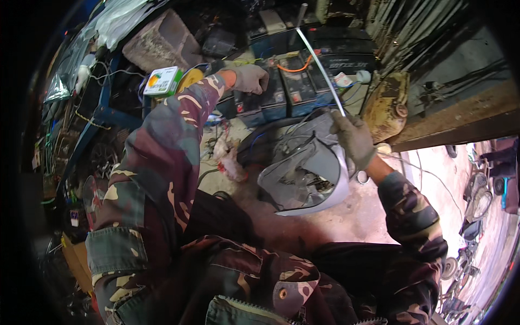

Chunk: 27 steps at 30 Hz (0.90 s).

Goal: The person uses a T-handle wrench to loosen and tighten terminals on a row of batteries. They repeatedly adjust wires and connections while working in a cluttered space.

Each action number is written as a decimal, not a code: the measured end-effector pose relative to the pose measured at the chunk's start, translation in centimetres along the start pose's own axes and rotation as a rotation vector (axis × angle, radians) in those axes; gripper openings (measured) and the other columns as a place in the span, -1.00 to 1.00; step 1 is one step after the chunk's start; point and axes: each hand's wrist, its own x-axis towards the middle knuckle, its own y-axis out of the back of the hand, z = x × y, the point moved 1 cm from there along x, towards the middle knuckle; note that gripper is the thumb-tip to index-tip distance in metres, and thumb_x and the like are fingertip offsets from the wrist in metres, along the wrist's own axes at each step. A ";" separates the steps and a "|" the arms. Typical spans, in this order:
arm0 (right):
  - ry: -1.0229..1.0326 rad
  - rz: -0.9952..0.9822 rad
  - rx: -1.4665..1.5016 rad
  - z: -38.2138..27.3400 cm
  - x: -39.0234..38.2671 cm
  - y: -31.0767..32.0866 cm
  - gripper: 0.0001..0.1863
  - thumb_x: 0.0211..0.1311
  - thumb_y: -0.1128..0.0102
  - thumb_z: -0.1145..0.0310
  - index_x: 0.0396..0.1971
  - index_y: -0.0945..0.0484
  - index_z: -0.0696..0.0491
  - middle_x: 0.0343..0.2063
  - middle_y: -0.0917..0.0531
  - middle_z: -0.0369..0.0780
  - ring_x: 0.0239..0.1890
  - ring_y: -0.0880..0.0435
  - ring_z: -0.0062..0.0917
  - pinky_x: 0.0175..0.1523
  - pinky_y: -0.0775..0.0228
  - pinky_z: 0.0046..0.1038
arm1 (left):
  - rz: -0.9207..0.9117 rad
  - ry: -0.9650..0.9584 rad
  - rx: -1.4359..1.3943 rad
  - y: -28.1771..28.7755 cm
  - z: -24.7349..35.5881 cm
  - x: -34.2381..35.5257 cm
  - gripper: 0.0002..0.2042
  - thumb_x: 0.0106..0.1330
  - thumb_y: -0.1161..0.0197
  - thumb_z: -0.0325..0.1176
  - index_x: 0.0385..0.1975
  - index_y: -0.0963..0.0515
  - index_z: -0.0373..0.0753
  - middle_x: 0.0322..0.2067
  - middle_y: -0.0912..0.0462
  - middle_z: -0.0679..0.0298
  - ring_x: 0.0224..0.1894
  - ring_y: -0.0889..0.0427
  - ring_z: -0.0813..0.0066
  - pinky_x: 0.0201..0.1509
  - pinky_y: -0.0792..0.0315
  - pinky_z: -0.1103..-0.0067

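My right hand (355, 142), in a grey glove, is closed around the lower end of a long, thin, bright metal rod (320, 65). The rod slants up and to the left over several dark batteries (295, 81), with a short darker piece by its far end. My left hand (250, 79), also gloved, is held with curled fingers over the batteries' left side; whether anything is inside it is hidden. Below the right hand, a grey plastic vehicle panel (303, 176) with an opening lies near my knees. An orange wire (295, 66) loops over the batteries.
A green and white box (162, 81) and a concrete block (162, 43) are at the left, beside a blue metal frame (105, 114). A stained yellow canister (387, 105) stands at the right, next to a wooden beam (460, 119). Loose cables cross the floor.
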 end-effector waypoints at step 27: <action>0.172 -0.167 -0.223 1.1 1.1 -2.5 -0.50 0.45 -0.29 -0.06 -0.35 -0.77 0.16 -0.48 -0.76 -0.24 -0.42 -0.66 -0.64 -0.25 -0.50 -0.47 | -0.038 -0.525 -1.026 4.6 6.8 -5.7 -0.30 0.49 -0.26 0.13 0.42 -0.31 -0.25 0.11 -0.69 0.10 0.10 -0.68 0.35 0.10 -0.56 0.42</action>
